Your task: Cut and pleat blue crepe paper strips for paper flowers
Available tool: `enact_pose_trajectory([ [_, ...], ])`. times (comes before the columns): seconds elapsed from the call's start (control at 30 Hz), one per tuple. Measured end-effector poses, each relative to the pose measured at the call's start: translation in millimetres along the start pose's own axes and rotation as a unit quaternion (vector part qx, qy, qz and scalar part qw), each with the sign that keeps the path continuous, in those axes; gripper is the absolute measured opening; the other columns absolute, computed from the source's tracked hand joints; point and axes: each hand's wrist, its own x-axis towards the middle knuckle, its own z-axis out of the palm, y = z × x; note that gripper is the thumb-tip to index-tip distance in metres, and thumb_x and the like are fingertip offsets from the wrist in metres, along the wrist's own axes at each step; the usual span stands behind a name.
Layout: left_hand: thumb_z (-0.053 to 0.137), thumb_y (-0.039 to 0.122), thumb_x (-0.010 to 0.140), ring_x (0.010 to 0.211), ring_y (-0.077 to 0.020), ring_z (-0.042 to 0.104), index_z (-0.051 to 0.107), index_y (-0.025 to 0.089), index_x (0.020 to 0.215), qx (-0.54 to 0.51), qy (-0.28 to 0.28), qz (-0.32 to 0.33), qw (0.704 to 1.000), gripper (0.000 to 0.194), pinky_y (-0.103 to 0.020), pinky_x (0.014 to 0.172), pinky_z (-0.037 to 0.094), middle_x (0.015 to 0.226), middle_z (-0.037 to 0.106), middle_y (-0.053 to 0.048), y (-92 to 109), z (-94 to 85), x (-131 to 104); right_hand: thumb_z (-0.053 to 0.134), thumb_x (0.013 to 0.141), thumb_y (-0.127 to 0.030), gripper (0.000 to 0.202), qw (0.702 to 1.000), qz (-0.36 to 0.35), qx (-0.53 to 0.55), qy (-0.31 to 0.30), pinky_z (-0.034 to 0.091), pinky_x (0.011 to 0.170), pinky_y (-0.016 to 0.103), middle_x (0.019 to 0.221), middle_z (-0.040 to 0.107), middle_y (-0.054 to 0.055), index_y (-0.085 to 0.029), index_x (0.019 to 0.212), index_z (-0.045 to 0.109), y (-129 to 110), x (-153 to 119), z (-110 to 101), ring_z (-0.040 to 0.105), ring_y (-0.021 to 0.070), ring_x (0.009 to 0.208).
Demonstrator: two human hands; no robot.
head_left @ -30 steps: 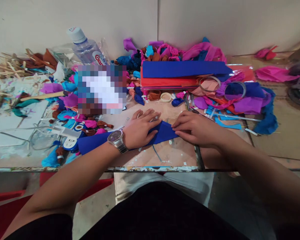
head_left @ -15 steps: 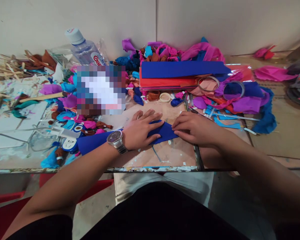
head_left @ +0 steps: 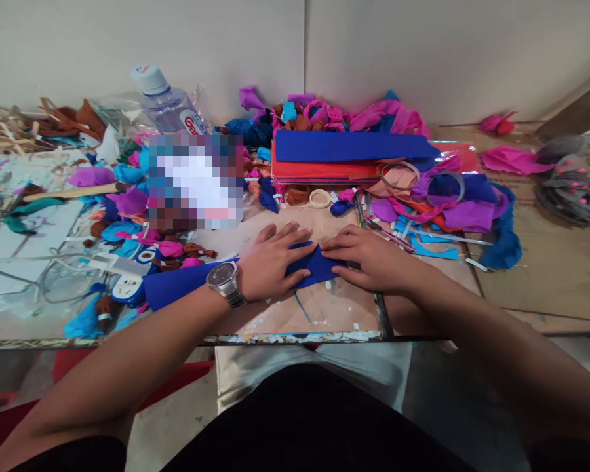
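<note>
A long dark-blue strip of crepe paper (head_left: 174, 286) lies on the tabletop, passing beneath my left wrist and hand. My left hand (head_left: 273, 262), a watch (head_left: 223, 276) on its wrist, rests flat on the strip with fingers spread. At the strip's right end, my right hand (head_left: 368, 259) lays its outstretched fingertips on the paper, thumb apart from them. Between the two hands a short stretch of blue shows, its far edge coming to a point. Both palms hide part of what is under them.
Behind my hands lies a stack of blue and red paper (head_left: 354, 145), with two tape rolls (head_left: 445, 188) to its right. A bottle (head_left: 170, 108) stands at the back left, above crumpled paper pieces. A white power strip (head_left: 128, 288) and cable are at the left.
My right fingers have gone from pinching the strip's pointed right tip to lying flatter on it, closer to my left hand. The view has shifted slightly; my left hand stays on the paper.
</note>
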Motion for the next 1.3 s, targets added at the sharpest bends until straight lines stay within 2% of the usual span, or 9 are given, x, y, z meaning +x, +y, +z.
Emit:
enact_pose_trajectory([
  [0.3,0.05,0.053,0.101,0.157,-0.0383,0.031,0.055,0.032,0.152,0.011,0.001,-0.016,1.0,0.055,-0.069,0.124,0.023,0.168,0.039,-0.007,1.3,-1.0,0.0,0.062,0.099,-0.025,0.025,1.0,0.02,-0.006,-0.007,0.052,0.097,0.047,0.117,0.079,0.01,-0.019,0.117,0.078,-4.2,-0.1,-7.1,0.062,0.0287,0.11],
  [0.47,0.049,0.053,0.101,0.157,-0.0382,0.031,0.055,0.032,0.151,0.006,0.002,-0.014,1.0,0.055,-0.069,0.124,0.024,0.168,0.04,-0.008,-0.3,-0.7,-0.2,0.062,0.1,-0.028,0.023,0.999,0.014,-0.024,-0.032,0.051,0.094,0.045,0.109,0.08,0.01,-0.019,0.108,0.081,-4.9,-3.3,-14.2,0.064,0.0277,0.105],
  [0.7,0.054,0.048,0.1,0.155,-0.0363,0.036,0.061,0.032,0.145,0.003,0.03,-0.013,0.999,0.048,-0.066,0.125,0.025,0.165,0.045,-0.006,-2.6,-1.3,-0.5,0.062,0.099,-0.029,0.022,0.999,0.023,-0.013,-0.029,0.052,0.087,0.044,0.09,0.079,0.01,-0.02,0.094,0.082,-6.1,-4.7,-19.4,0.065,0.0271,0.094],
  [0.8,0.054,0.048,0.1,0.155,-0.0357,0.036,0.06,0.031,0.146,0.005,0.031,-0.01,0.999,0.049,-0.064,0.125,0.026,0.164,0.046,-0.006,-2.9,-0.8,-0.4,0.063,0.098,-0.03,0.022,1.0,0.024,-0.001,0.0,0.052,0.094,0.046,0.106,0.078,0.011,-0.021,0.108,0.08,-4.0,-3.8,-13.2,0.065,0.0283,0.104],
  [0.9,0.053,0.048,0.1,0.155,-0.035,0.037,0.06,0.029,0.147,0.004,0.029,-0.011,1.0,0.05,-0.062,0.125,0.027,0.164,0.046,-0.007,-2.4,-0.5,-0.8,0.065,0.097,-0.03,0.036,1.0,0.015,-0.001,0.013,0.048,0.106,0.051,0.131,0.073,0.011,-0.022,0.132,0.072,-1.7,-2.8,-5.2,0.061,0.0307,0.121],
  [1.0,0.053,0.047,0.1,0.154,-0.0343,0.038,0.059,0.029,0.147,0.003,0.031,-0.013,0.999,0.05,-0.062,0.125,0.028,0.164,0.046,-0.007,-2.0,-0.4,-1.1,0.067,0.096,-0.031,0.047,1.0,0.011,-0.001,0.004,0.048,0.108,0.054,0.14,0.069,0.011,-0.023,0.143,0.065,-0.7,-1.7,0.2,0.058,0.0322,0.125],
  [1.1,0.053,0.047,0.1,0.154,-0.0344,0.038,0.059,0.029,0.147,0.003,0.033,-0.014,0.999,0.05,-0.062,0.125,0.028,0.163,0.047,-0.007,-2.1,0.0,-1.2,0.066,0.096,-0.029,0.046,1.0,0.005,-0.012,-0.005,0.048,0.108,0.055,0.139,0.07,0.01,-0.023,0.141,0.066,-1.5,-0.6,0.4,0.058,0.0325,0.125],
  [1.3,0.055,0.048,0.099,0.153,-0.0351,0.039,0.062,0.03,0.144,0.004,0.039,-0.017,0.999,0.049,-0.063,0.124,0.029,0.162,0.048,-0.006,-2.4,1.1,-1.4,0.063,0.099,-0.026,0.029,1.0,0.007,-0.022,-0.016,0.052,0.1,0.051,0.124,0.078,0.009,-0.02,0.124,0.077,-5.9,-0.3,-7.8,0.061,0.0308,0.115],
])
